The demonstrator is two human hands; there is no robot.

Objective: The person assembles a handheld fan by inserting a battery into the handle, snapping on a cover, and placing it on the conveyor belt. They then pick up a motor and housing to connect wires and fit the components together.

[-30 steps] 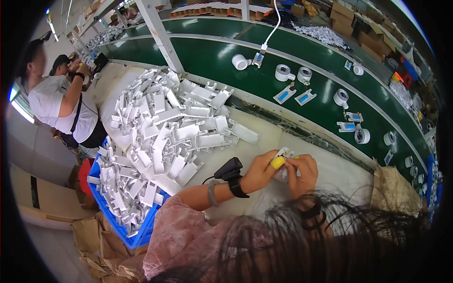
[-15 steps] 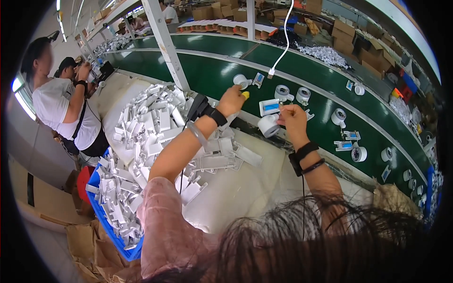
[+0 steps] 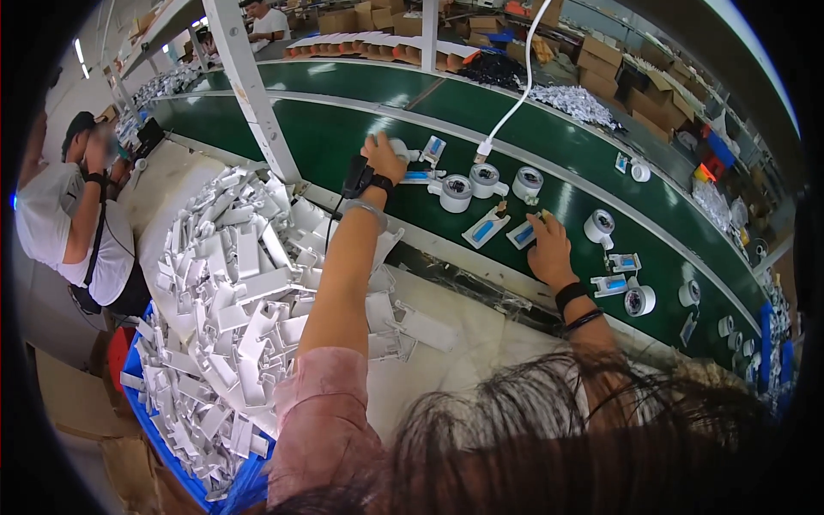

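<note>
Over the green conveyor belt [image 3: 326, 129], my left hand [image 3: 380, 161] has its fingers curled round a white round housing [image 3: 398, 149]; part of the grip is hidden. Beside it lie a small holder with a blue board [image 3: 433, 149] and another flat holder [image 3: 418, 176]. My right hand [image 3: 551, 247] has its fingers apart, the tips at the edge of a white holder with a blue insert [image 3: 521, 234]. A similar holder [image 3: 486, 227] lies to its left. Behind these stand white round housings with dark centres [image 3: 456, 194], [image 3: 485, 179], [image 3: 528, 183].
A large heap of white plastic parts [image 3: 249, 266] covers the bench at left, above a filled blue crate [image 3: 137, 378]. A white cable [image 3: 506, 116] hangs over the belt. More housings [image 3: 599, 225] lie rightward. A metal post [image 3: 249, 94] rises at the bench edge; a co-worker [image 3: 77, 215] sits left.
My right hand has let go of the white round housing it held low; that housing no longer hangs by the bench edge. My left hand has moved left with its round housing. The view has shifted.
</note>
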